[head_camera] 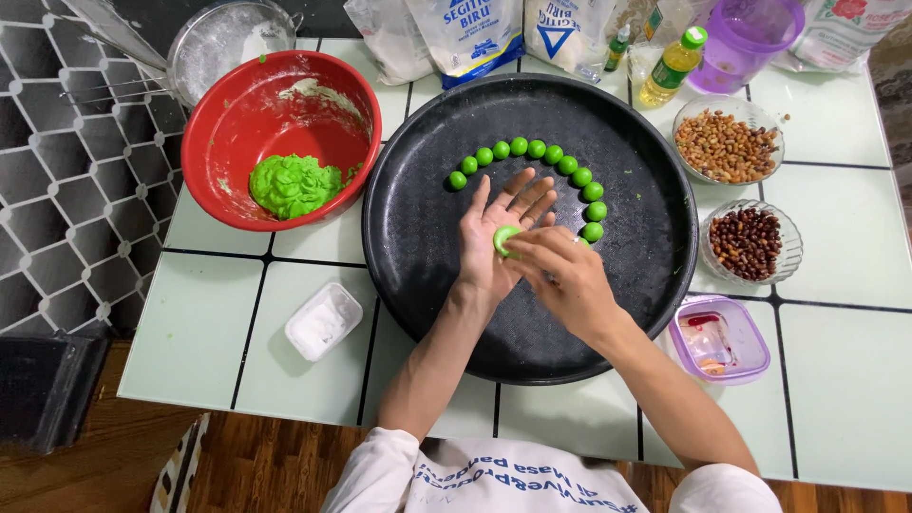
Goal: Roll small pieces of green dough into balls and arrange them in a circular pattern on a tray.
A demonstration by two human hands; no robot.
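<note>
- We are shaping a green dough piece [504, 239]: it lies flattened on our open left hand [494, 237], and the fingertips of our right hand [560, 271] press down on it.
- Both hands meet over the round black tray [418, 247], just inside the arc of finished green dough balls [532, 149].
- By our judgement, the next move calls for gentle, even pressure, so the disc neither tears nor sticks.
- The remaining green dough [293, 185] sits in the red bowl [237, 114], left of the tray; the bowl of peanuts [727, 142] stands to the right.
</note>
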